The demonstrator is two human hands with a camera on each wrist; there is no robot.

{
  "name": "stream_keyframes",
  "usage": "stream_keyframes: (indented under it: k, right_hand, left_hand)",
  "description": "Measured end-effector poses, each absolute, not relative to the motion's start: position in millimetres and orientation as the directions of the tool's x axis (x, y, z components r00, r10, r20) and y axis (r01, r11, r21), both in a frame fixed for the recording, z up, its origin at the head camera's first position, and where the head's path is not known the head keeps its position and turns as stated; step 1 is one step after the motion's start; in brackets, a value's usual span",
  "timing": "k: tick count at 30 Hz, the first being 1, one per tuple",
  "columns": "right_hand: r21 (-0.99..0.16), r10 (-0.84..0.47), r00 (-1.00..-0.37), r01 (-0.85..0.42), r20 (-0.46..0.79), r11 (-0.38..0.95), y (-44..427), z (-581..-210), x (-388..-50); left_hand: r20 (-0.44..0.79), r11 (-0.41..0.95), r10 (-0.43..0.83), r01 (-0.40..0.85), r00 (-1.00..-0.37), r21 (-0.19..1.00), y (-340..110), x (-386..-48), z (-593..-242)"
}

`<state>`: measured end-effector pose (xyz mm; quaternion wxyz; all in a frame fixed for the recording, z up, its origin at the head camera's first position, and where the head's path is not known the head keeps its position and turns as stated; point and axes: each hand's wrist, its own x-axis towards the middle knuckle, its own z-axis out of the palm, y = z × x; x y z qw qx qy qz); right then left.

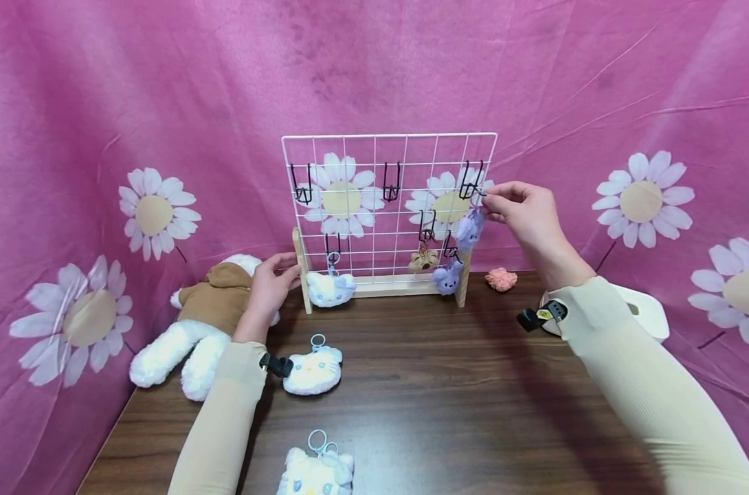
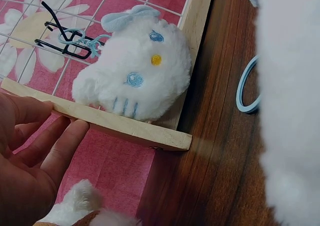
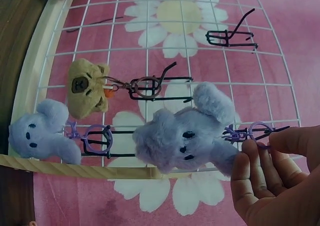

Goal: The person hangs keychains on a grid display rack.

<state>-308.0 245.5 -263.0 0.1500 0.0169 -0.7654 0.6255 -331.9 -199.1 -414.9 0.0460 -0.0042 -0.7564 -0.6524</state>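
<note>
My right hand (image 1: 529, 216) pinches the purple ring (image 3: 261, 132) of a purple plush keychain (image 3: 187, 138) at an upper right black hook (image 1: 470, 185) on the white wire grid rack (image 1: 374, 213). The ring is around or against the hook's tip; the fingers partly hide it. My left hand (image 1: 269, 289) touches the rack's left wooden post (image 2: 120, 123) with its fingertips, fingers fairly straight. Close to that post hangs a white cat plush keychain (image 2: 145, 65) with a blue bow. A brown bear keychain (image 3: 87, 85) and another purple plush keychain (image 3: 45, 131) hang lower on the grid.
Two more white cat keychains, a middle one (image 1: 312, 371) and a near one (image 1: 315, 474), lie on the wooden table (image 1: 449, 399). A white plush toy in brown clothing (image 1: 210, 309) lies left. A coral fluffy item (image 1: 501, 279) and a white container (image 1: 649, 313) are right. Pink cloth hangs behind.
</note>
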Motion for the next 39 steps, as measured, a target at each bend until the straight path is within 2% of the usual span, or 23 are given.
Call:
stream_keyframes:
  k: [16, 34, 39]
  right_hand:
    - [-0.933, 0.200, -0.941, -0.208, 0.273, 0.295, 242.5, -265.5, -334.9]
    - [-0.939, 0.220, -0.938, -0.204, 0.269, 0.276, 240.3, -266.0, -334.1]
    - [-0.954, 0.230, -0.937, -0.216, 0.263, 0.208, 242.1, -269.9, -327.8]
  left_hand:
    - [0.075, 0.141, -0.042, 0.068, -0.996, 0.988, -199.2, -334.5, -415.2]
    - [0.075, 0.148, -0.045, 0.068, -0.996, 0.987, -199.6, -333.6, -415.8]
    - [0.072, 0.139, -0.045, 0.065, -0.996, 0.988, -200.1, -332.7, -416.0]
